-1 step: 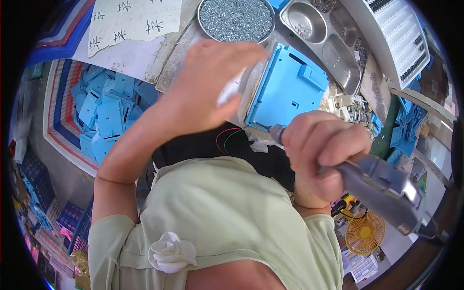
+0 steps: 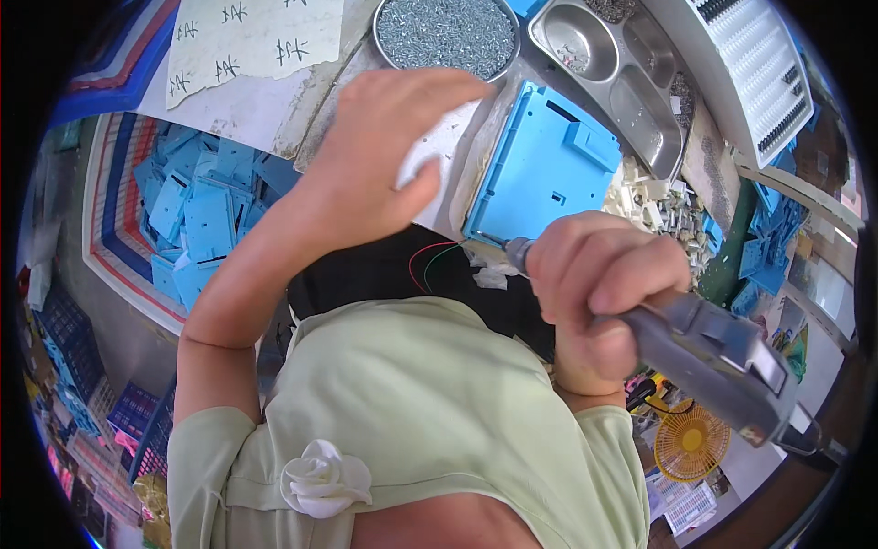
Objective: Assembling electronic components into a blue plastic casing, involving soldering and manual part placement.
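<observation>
A dark grey electric screwdriver [image 2: 704,352] is gripped in my right hand [image 2: 604,288]. Its tip meets the near left corner of a blue plastic housing [image 2: 544,169], which lies on the bench. My left hand [image 2: 375,156] hovers left of the housing, fingers apart and slightly curved, with nothing seen in them. Just beyond its fingertips stands a round metal bowl [image 2: 446,37] full of small silvery screws. A red and a green wire [image 2: 421,267] stick out below the housing's near edge.
A steel compartment tray [image 2: 645,101] with small parts sits at the back right, beside a white rack [image 2: 754,73]. Small white parts [image 2: 645,197] lie right of the housing. At left, a striped bag [image 2: 114,210] holds several blue housings [image 2: 206,215]. A yellow fan [image 2: 692,441] stands lower right.
My left hand has drawn slightly left, away from the housing. The right hand and screwdriver have shifted a little left, with the tip now against the housing's corner.
</observation>
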A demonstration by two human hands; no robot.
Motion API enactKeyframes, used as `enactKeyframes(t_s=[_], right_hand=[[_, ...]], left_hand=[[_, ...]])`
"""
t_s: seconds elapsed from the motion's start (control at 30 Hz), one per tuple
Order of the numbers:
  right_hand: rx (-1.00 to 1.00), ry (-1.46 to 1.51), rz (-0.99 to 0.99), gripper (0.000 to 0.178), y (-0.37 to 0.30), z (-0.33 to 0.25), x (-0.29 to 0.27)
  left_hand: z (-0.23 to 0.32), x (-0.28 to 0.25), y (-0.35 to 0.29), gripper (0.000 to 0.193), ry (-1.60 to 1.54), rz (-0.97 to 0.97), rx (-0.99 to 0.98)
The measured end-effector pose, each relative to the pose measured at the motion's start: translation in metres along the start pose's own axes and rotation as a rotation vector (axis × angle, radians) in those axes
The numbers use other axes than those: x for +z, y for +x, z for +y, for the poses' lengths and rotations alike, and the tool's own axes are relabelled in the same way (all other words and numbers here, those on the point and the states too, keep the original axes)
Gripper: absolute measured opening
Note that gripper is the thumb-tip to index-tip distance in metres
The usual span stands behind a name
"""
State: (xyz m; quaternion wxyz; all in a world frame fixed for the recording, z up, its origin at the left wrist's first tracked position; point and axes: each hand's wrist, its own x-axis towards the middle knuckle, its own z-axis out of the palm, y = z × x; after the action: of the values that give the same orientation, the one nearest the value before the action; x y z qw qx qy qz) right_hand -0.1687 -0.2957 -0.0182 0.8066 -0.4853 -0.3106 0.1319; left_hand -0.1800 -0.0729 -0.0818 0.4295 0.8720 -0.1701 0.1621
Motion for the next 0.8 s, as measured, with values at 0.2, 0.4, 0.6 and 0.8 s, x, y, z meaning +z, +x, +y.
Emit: enactKeyframes(t_s=[0.2,0.4,0.6,0.8], right_hand=[[-0.020,-0.223,-0.064,0.025,-0.008,0.020,0.013],[-0.059,-0.174,0.007,0.024,-0.010,0.016,0.006],[-0.243,-0.374,0.270,0.021,-0.035,-0.049,-0.070],[-0.347,-0.223,0.351,0.021,-0.017,-0.024,-0.110]], left_hand=[[-0.002,0.007,-0.006,0.053,0.013,-0.036,0.027],[0.004,0.040,0.017,0.042,-0.104,-0.090,0.172],[0.028,0.079,0.034,0.034,-0.051,-0.291,0.330],[0.032,0.080,0.038,0.034,0.054,-0.363,0.309]])
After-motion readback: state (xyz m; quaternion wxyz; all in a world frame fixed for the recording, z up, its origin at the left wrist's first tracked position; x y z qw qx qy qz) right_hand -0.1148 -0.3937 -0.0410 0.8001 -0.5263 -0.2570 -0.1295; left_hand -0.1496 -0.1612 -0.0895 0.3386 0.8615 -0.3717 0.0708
